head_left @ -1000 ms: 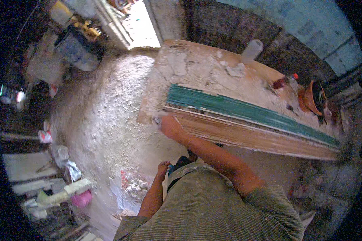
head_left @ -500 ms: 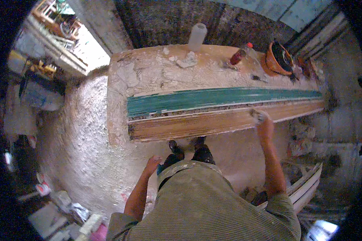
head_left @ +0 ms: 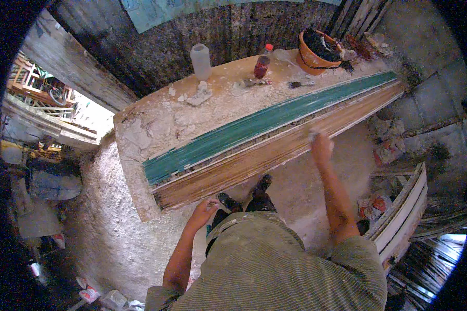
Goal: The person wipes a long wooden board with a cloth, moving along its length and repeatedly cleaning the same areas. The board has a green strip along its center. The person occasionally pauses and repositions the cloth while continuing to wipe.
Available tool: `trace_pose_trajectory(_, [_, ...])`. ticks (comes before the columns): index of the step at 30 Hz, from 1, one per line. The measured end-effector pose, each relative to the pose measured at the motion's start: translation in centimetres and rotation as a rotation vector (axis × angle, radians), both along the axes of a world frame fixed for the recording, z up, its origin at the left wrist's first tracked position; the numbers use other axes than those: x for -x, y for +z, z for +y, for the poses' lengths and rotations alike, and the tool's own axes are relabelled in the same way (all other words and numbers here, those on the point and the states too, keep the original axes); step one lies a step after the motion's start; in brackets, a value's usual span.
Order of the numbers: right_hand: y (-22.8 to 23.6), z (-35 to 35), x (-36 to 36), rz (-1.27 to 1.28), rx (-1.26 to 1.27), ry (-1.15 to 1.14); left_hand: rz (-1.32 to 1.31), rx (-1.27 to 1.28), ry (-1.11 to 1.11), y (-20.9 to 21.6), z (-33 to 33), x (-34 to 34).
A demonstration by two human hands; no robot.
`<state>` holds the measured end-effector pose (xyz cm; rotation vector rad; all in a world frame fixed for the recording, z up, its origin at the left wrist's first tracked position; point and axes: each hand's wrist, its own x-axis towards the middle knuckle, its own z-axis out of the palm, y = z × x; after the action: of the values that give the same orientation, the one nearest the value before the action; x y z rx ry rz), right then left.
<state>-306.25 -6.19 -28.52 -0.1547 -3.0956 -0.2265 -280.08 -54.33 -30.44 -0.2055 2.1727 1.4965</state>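
Note:
A long board lies along the table's near edge, with a green painted strip (head_left: pixel 254 126) on its far side and a bare brown wood strip (head_left: pixel 238 168) on its near side. A pale, rough seam runs between the two. My right hand (head_left: pixel 322 147) is closed on something small and whitish, pressed against the wood strip right of its middle; what it is stays too blurred to make out. My left hand (head_left: pixel 203 211) hangs by my waist, just off the board's near edge, its fingers loosely apart and holding nothing I can see.
On the dusty table (head_left: pixel 187 122) stand a cloudy plastic bottle (head_left: pixel 201 62), a red-capped bottle of dark red liquid (head_left: pixel 262 66) and an orange tub (head_left: pixel 316 62) with black contents. Pale crumbly lumps (head_left: pixel 199 94) lie there too. A slatted wooden piece (head_left: pixel 399 215) stands to my right.
My view has turned, so the board now slants up to the right. My right hand stays on the wood strip, still closed on the whitish thing. My left hand remains near my waist.

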Motion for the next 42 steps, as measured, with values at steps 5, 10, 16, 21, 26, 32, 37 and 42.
trace_pose_trajectory(5, [7.1, -4.8, -0.4, 0.118, 0.825, 0.106, 0.198, 0.059, 0.105, 1.1, 3.2, 2.1])
trace_pose_trajectory(10, [5.2, -22.0, -4.0, -0.24, 0.747, 0.877, 0.104, -0.116, 0.18, 0.6, 7.2, 6.2])
trace_pose_trajectory(16, [2.2, -6.6, 7.0, -0.271, 0.565, 0.723, 0.194, -0.032, 0.177, 2.0, 9.3, 11.1])
trace_pose_trajectory(21, [5.4, 7.4, 16.7, -0.024, 0.246, 0.303, 0.198, 0.048, 0.548, -0.3, 11.1, 12.6])
trace_pose_trajectory(26, [4.4, -5.1, 13.1, -0.179, 0.941, 0.561, 0.148, -0.155, 0.686, -1.5, 16.6, 15.5])
trace_pose_trajectory(32, [-1.1, 1.4, 16.2, 0.209, 0.696, 0.524, 0.215, 0.057, 0.314, 4.1, 21.9, 18.4])
trace_pose_trajectory(37, [1.7, 18.8, 24.9, 0.342, 0.246, 0.051, 0.055, 0.129, 0.412, 3.8, 22.1, 17.2])
trace_pose_trajectory(42, [1.5, 4.2, 22.0, -0.036, 0.495, 0.563, 0.01, 0.151, 0.283, 2.5, 22.1, 18.5])
